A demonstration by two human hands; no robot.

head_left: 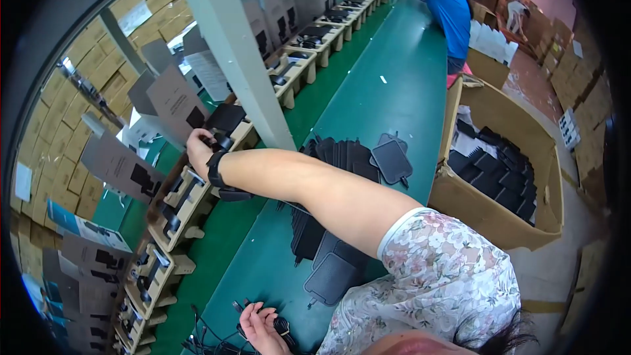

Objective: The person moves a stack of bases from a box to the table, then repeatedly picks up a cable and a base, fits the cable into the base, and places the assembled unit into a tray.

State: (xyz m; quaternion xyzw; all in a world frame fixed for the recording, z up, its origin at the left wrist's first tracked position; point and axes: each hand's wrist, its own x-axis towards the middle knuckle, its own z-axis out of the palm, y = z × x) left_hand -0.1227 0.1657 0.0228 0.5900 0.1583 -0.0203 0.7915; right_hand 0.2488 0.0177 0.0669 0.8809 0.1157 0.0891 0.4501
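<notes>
Fingers of the right hand [199,148] curl at a small black part [224,142] in a pale moulded tray [246,135] on the left side of the scene, beyond the green table [401,85]; whether they grasp the part or only press on it, I cannot tell. A flat black piece [227,117] sits at the far end of that same tray, and a grey printed lid [176,105] stands raised just beside it on the left. Judging by this reach, the step in hand is placing or straightening the part within the tray. The left hand [263,332] is at the near edge with its fingers loosely bent, beside black cables [204,342]; its hold, if any, is unclear. The next move seems to call for checking that the part lies low in its hollow, then freeing the fingers without dragging it or knocking the lid. The outstretched right arm crosses above the table between stacked black pads [342,156] on the far side and a loose black pad [332,281] on the near side, so drawing it back would call for a raised elbow. Well to the right, an open carton [557,213] contains more black pieces [493,174].
</notes>
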